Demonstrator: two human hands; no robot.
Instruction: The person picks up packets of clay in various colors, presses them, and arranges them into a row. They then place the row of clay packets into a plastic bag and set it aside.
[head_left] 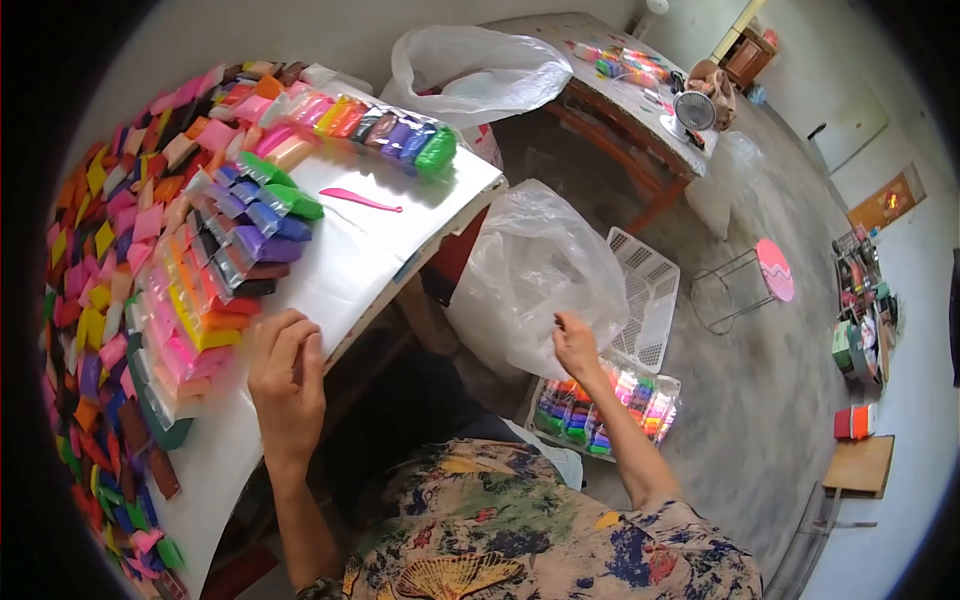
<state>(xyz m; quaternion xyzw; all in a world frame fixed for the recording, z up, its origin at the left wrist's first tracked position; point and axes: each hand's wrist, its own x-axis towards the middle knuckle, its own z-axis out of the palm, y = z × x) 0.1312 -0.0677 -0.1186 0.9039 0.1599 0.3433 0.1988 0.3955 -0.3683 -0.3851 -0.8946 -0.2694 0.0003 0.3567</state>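
My left hand (286, 372) rests at the near edge of the white table (345, 245), its fingers loosely bent with nothing seen in them. Just beyond it lie stacked rows of small colored packets (205, 290), in pink, yellow, orange, black, purple, blue and green. My right hand (575, 347) is over the near right side of a big clear plastic bag (530, 265), fingers pinched together; whatever they grip is hidden. Beneath that forearm, a tray of colored packets (585, 415) sits low. A pink plastic knife (360, 200) and a clear-wrapped row of packets (375, 135) lie on the table.
A heap of loose packets (100, 340) covers the table's left side. Another plastic bag (470, 75) stands behind the table. A white basket (645, 290) is beside the large bag. Farther off are a pink-topped stool (773, 270) and a second table (610, 85) with a fan (692, 112).
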